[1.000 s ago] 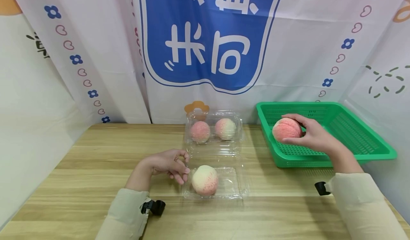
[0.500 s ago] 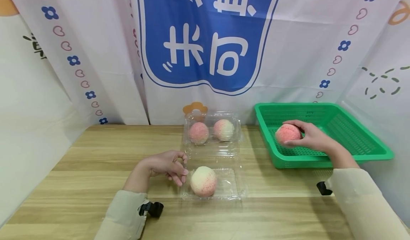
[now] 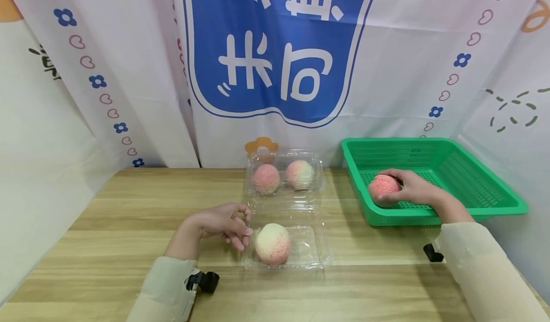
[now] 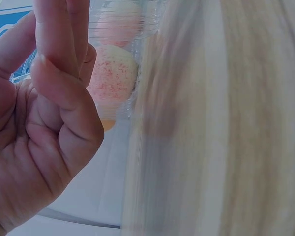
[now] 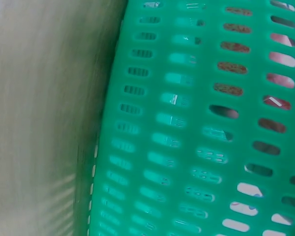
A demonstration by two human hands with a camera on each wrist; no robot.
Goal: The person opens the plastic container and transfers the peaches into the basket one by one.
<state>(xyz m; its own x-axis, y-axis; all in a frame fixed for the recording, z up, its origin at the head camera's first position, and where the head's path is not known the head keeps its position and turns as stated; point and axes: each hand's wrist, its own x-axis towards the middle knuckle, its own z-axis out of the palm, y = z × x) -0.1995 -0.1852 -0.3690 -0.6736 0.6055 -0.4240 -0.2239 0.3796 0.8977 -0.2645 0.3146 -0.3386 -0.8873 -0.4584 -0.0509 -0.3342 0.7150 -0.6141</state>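
Observation:
In the head view my right hand (image 3: 410, 187) curls round a pink toy peach (image 3: 382, 190), low inside the green basket (image 3: 434, 213). The basket's slotted wall (image 5: 187, 128) fills much of the right wrist view and screens off most of that hand. My left hand (image 3: 223, 224) hovers with loosely bent fingers at the left edge of a clear plastic clamshell box (image 3: 306, 245), holding nothing. A cream-and-pink peach (image 3: 273, 243) sits in the box's near half. Two more, a pink peach (image 3: 266, 178) and a two-tone peach (image 3: 300, 174), lie in its far half.
The basket stands at the back right of the wooden table (image 3: 129, 226), to the right of the box. Behind the table hangs a white cloth (image 3: 386, 88) with a blue printed panel. Black wrist cameras sit on both sleeves.
My right hand has lowered the pink peach from above the basket's rim down into the basket. The left hand, the box and its peaches stay in place; the head view shifted slightly.

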